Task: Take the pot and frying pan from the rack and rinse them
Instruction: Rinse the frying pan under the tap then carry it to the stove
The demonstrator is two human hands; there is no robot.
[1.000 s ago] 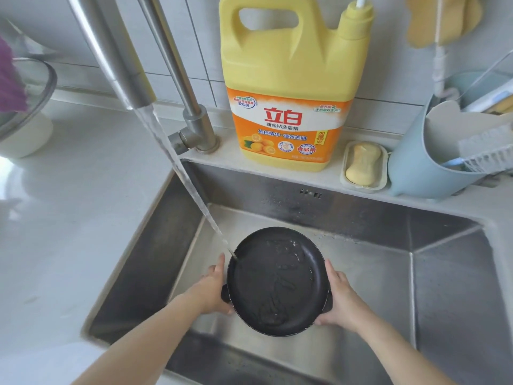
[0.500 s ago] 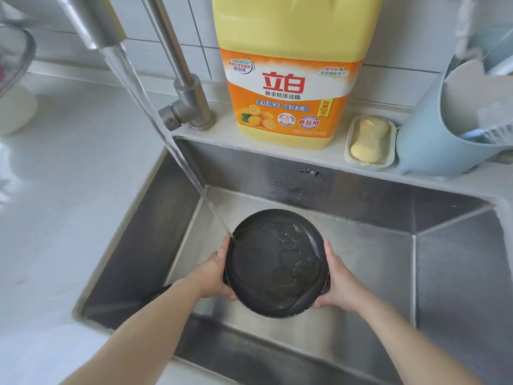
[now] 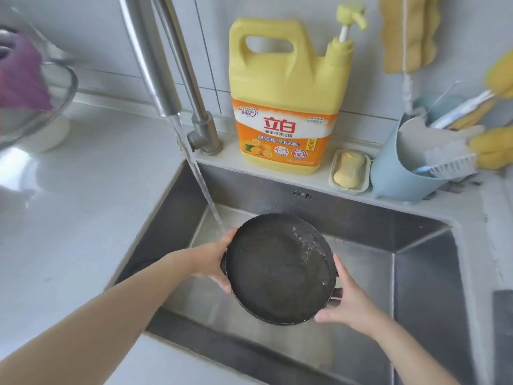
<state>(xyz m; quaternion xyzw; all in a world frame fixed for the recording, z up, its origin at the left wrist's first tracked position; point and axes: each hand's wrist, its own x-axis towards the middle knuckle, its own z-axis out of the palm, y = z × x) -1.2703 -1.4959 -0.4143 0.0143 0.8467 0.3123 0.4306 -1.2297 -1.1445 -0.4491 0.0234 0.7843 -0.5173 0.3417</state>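
Two bare hands hold a round, black, shallow pot (image 3: 277, 270) over a stainless steel sink (image 3: 427, 262); the left hand (image 3: 211, 262) and right hand (image 3: 344, 298) each grip an opposite side of its rim. Its dark inside is wet, with droplets glistening toward the far right. A stream of water (image 3: 202, 187) from the steel tap (image 3: 155, 68) falls just past its left edge.

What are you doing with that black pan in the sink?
A person is rinsing the black pan over the steel sink. The left hand grips one side of it and the right hand grips the other. Water runs from the tap and lands by the pan's left rim, and some water sits inside the pan. A yellow dish soap jug stands behind the sink.
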